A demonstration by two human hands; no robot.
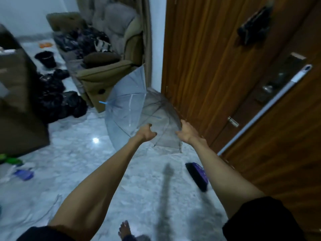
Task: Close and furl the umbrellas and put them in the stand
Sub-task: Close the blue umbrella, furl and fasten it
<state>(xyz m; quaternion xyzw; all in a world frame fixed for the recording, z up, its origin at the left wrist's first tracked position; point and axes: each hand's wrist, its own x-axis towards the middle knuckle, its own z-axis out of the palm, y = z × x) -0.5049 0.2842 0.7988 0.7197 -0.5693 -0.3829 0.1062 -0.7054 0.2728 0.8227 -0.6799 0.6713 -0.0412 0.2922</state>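
The floor (pixel 73 171) is pale grey marble, glossy, with a bright spot of light reflected left of centre. A narrow strip of white wall (pixel 158 49) runs down the upper middle, and a brown wooden door (pixel 199 58) fills the right side. A white pole (pixel 260 112) leans against the door. At upper centre-left stands a tan armchair (pixel 104 73) piled with dark clothes, and black bags (pixel 57 101) are heaped beside it. A large brown box (pixel 17 110) crowds the left edge.

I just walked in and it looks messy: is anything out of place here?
A blue-tinted clear umbrella and a grey clear umbrella lie open, tipped on their sides, on the marble floor by the wooden door. A purple brush lies nearby, and black plastic bags are heaped beside the beige sofa.
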